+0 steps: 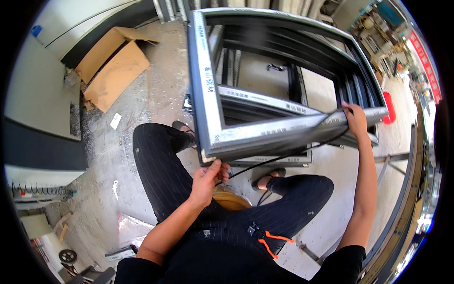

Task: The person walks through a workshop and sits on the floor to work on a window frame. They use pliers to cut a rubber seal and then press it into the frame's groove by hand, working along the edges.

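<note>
A dark grey metal window frame (208, 85), partly covered in white printed protective film, is tilted in front of my knees, above more frames of the same kind. My left hand (204, 182) is closed at its near left corner, thumb against the edge and fingers curled beneath. At the near right edge, my right hand (356, 122) is closed on a thin black rubber strip (283, 157), pressed to the frame. The strip sags below the frame toward my left hand and down between my legs. Whether the left fingers also touch it, I cannot tell.
Between my legs is a round yellowish-brown seat or drum top (231, 200). An opened cardboard box (118, 71) lies on the floor at far left. Clear plastic (135, 228) lies near my left thigh. Orange-handled pliers (274, 242) rest at my lap. A metal rack (395, 158) stands right.
</note>
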The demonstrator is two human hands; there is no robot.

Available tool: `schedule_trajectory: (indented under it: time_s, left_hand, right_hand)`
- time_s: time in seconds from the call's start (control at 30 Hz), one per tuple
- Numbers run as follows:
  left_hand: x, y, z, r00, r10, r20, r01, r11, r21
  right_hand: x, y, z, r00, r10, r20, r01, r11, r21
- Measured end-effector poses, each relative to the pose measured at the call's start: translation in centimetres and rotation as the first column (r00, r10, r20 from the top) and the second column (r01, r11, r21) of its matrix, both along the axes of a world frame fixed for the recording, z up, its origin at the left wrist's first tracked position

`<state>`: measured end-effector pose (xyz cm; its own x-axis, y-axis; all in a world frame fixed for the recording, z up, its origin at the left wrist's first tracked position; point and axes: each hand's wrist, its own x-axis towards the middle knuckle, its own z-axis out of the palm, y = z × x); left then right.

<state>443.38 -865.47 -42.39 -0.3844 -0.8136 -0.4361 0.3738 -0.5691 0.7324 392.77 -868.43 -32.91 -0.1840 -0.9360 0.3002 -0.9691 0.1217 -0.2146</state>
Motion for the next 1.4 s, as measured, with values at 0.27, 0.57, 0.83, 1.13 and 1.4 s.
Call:
schedule_trajectory:
  time_s: [0.27, 0.57, 0.83, 1.13, 1.4]
  left_hand:
    - [4.6, -3.8, -0.5, 0.996, 0.078, 0.049, -0.076, 0.996, -0.048]
    - [18.0, -19.3, 0.2, 0.995, -0.069, 0.068, 0.074, 0.993, -0.089]
    - [16.3, -23.4, -3.0, 0.979, 0.189, 0.078, -0.188, 0.982, -0.029]
    - [13.7, -22.4, -2.3, 0.886, 0.452, -0.102, -0.463, 0.858, -0.222]
    - [13.6, -28.8, -2.6, 0.901, 0.419, -0.111, -0.434, 0.869, -0.237]
  right_hand:
    - [4.4, -0.3, -0.3, 0.996, 0.000, 0.087, -0.011, 0.992, 0.128]
    - [19.3, -1.0, 1.7, 0.962, -0.026, 0.273, -0.025, 0.983, 0.182]
    - [23.6, -2.5, 0.1, 0.964, -0.018, 0.264, -0.022, 0.989, 0.145]
    - [23.4, -2.8, 1.6, 0.965, -0.038, 0.261, -0.005, 0.987, 0.162]
    - [25.0, -5.1, 1.4, 0.953, -0.065, 0.295, 0.035, 0.994, 0.106]
